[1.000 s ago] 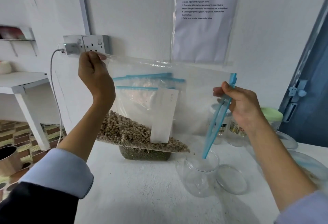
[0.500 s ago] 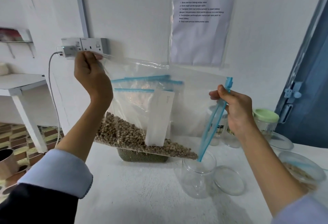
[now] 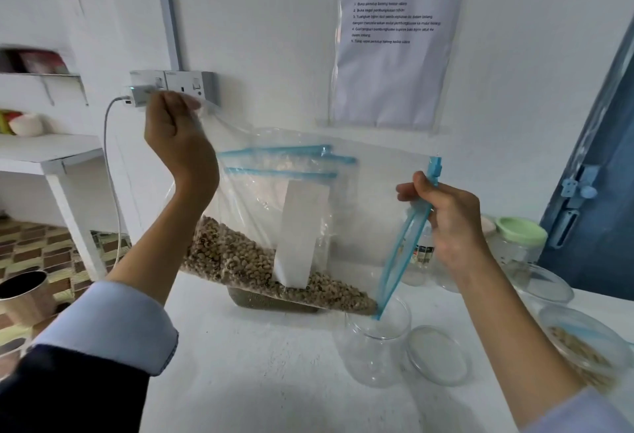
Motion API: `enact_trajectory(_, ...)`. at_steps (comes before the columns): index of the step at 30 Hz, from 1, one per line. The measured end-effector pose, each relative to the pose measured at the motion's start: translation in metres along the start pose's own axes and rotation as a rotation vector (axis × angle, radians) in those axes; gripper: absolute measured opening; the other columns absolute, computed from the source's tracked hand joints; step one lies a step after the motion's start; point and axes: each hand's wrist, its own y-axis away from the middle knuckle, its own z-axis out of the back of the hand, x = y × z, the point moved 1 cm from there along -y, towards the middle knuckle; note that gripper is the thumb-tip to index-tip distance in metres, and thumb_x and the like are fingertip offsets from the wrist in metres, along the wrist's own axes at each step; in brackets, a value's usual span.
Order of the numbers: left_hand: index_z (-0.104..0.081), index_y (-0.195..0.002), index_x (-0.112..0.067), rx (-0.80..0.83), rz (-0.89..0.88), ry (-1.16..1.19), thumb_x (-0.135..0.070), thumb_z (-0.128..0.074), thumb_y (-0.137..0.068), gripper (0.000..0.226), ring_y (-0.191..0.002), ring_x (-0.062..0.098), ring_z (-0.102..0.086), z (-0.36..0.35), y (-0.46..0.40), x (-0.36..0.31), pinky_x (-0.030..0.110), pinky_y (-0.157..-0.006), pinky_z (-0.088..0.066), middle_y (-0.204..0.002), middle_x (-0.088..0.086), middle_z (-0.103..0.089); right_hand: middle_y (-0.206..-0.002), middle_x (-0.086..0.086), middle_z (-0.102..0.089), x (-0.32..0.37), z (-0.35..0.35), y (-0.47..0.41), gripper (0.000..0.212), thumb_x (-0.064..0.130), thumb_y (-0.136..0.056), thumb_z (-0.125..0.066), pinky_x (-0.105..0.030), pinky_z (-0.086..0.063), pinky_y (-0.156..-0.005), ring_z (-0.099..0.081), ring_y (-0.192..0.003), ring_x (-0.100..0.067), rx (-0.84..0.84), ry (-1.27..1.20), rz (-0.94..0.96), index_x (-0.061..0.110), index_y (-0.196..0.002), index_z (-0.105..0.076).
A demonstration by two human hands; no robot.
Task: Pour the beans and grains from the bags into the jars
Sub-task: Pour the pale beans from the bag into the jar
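Observation:
I hold a clear zip bag [image 3: 370,213] of pale beans [image 3: 240,261] tilted above the table. My left hand [image 3: 176,144] pinches its raised bottom corner high by the wall socket. My right hand [image 3: 449,220] grips the blue zip edge [image 3: 401,254], whose lower end points into the mouth of an open clear jar [image 3: 375,347]. The beans have slid down to that low corner, right at the jar's rim. A white label [image 3: 302,233] sits on the bag. The jar's clear lid [image 3: 437,355] lies flat to its right.
Behind the held bag, more zip bags [image 3: 281,165] lean on the wall, one with green grains [image 3: 271,302] at its base. Jars stand at the right: one with a green lid [image 3: 521,230], one holding grains [image 3: 583,353]. A charger cable [image 3: 111,171] hangs from the socket [image 3: 190,84].
My left hand has lifted the bag's bottom corner higher. The beans have slid along the bag toward the zip corner, which has dropped to the jar's mouth.

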Motion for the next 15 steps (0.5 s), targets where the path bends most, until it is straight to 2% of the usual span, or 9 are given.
enact_trajectory(3,-0.051,-0.064,-0.029,-0.016,-0.018,-0.009,-0.02,-0.04,-0.087,0.027,-0.06,0.016,-0.04,0.0006,-0.0007,-0.0001,0.038,-0.056,-0.031,-0.064,-0.006,-0.05,-0.068,0.004,-0.072,-0.0008,0.0006,-0.0004,0.02,0.02,-0.088,-0.066,-0.034,-0.046,-0.086,-0.063,-0.07,-0.01,-0.03,-0.015,-0.004,0.009,-0.072,-0.07)
enact_trajectory(5,-0.051,-0.064,-0.028,-0.025,-0.029,-0.013,-0.017,-0.039,-0.088,0.029,-0.061,0.013,-0.043,0.0025,-0.0009,0.0005,0.034,-0.058,-0.033,-0.066,-0.005,-0.05,-0.068,0.005,-0.073,-0.0004,0.0006,0.0004,0.02,0.021,-0.088,-0.065,-0.033,-0.046,-0.087,-0.063,-0.071,-0.007,-0.005,0.004,-0.009,0.009,-0.072,-0.071)
enact_trajectory(9,-0.056,-0.061,-0.035,-0.017,-0.011,0.001,-0.024,-0.042,-0.087,0.032,-0.059,0.018,-0.036,0.0043,-0.0041,0.0014,0.038,-0.055,-0.027,-0.066,0.0,-0.051,-0.068,0.005,-0.072,0.0001,0.0005,0.0014,0.02,0.021,-0.087,-0.066,-0.032,-0.046,-0.087,-0.063,-0.071,-0.007,-0.021,-0.017,-0.009,0.01,-0.072,-0.07)
enact_trajectory(12,-0.057,-0.061,-0.035,-0.016,-0.012,0.008,-0.023,-0.042,-0.086,0.032,-0.058,0.018,-0.037,0.0038,-0.0055,0.0016,0.039,-0.056,-0.028,-0.064,0.001,-0.05,-0.068,0.005,-0.072,0.0012,-0.001,0.0018,0.02,0.02,-0.087,-0.066,-0.033,-0.046,-0.089,-0.063,-0.071,-0.007,-0.018,-0.004,-0.015,0.011,-0.071,-0.07)
enact_trajectory(15,-0.056,-0.062,-0.033,-0.02,-0.024,0.005,-0.023,-0.042,-0.087,0.03,-0.057,0.018,-0.037,0.0057,-0.0086,0.0036,0.042,-0.058,-0.028,-0.064,0.001,-0.052,-0.067,0.006,-0.072,0.0037,-0.0007,-0.0004,0.021,0.02,-0.087,-0.066,-0.03,-0.047,-0.084,-0.062,-0.067,-0.004,-0.003,0.002,-0.007,0.011,-0.069,-0.07)
